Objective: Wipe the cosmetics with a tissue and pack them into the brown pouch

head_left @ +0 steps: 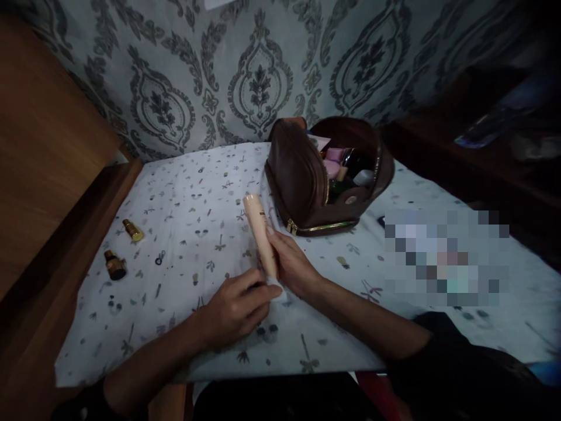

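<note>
A slim peach-coloured cosmetic tube [262,234] is held tilted over the table by my right hand [294,263], whose fingers wrap its side. My left hand [241,304] is closed at the tube's lower end, pinching a small white piece that looks like tissue [279,290]. Part of this white piece is hidden by the fingers. Just beyond the hands stands a brown zip-up makeup bag [295,169], its lid open. Inside are pink items [333,162] and other small cosmetics, partly hidden.
On the left of the patterned white tablecloth [184,193] lie a small gold tube [132,230] and a dark bottle with a gold cap [114,266]. A blurred-out object [442,257] lies at right. A wooden cabinet [52,146] borders the left, a patterned wall [258,82] the back.
</note>
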`<state>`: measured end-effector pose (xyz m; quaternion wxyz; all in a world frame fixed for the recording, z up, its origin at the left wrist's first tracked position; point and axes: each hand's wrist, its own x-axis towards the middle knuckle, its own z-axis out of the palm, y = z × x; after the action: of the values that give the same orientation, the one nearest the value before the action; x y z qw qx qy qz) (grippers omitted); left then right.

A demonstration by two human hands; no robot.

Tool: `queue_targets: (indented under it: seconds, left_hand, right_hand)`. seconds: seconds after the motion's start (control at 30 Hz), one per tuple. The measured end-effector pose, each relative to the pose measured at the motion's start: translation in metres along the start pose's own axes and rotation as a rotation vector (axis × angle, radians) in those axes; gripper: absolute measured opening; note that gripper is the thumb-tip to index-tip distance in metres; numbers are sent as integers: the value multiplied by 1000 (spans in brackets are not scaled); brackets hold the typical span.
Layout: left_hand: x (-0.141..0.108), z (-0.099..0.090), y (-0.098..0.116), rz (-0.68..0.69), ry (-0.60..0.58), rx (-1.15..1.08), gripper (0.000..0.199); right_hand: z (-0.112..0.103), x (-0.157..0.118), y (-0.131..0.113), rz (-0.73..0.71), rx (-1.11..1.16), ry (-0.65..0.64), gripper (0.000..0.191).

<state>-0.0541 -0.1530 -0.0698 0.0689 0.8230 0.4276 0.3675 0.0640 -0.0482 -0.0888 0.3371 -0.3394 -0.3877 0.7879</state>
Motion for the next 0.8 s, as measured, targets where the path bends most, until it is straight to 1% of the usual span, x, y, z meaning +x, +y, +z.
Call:
queue_targets:
  seconds: [0.13, 0.27, 0.37, 0.5, 0.6, 0.7, 0.8]
  left_hand:
    - [2, 0, 1, 40, 22, -23, 26]
    - [2, -2, -2, 21, 102, -87, 30]
    - [3, -9, -9, -69, 195, -97, 32]
    - [2, -20, -25, -236, 386, -38, 25]
    - [0, -27, -35, -345, 495, -3, 20]
    - [-1, -29, -41, -402, 545, 1, 18]
    - [0, -26, -41, -395, 533, -9, 18]
  right_hand:
    - [4, -5, -4, 52, 51, -14, 54]
    - [5, -9, -5, 54, 17, -74, 52]
    - [4, -11, -6, 77, -25, -132, 50]
    - [5, -14, -5, 156, -84, -254, 51]
    - [4, -16, -2, 146, -157, -319, 50]
    - [1, -16, 0, 119, -237, -317, 50]
    - [0, -16, 0, 80, -302, -300, 49]
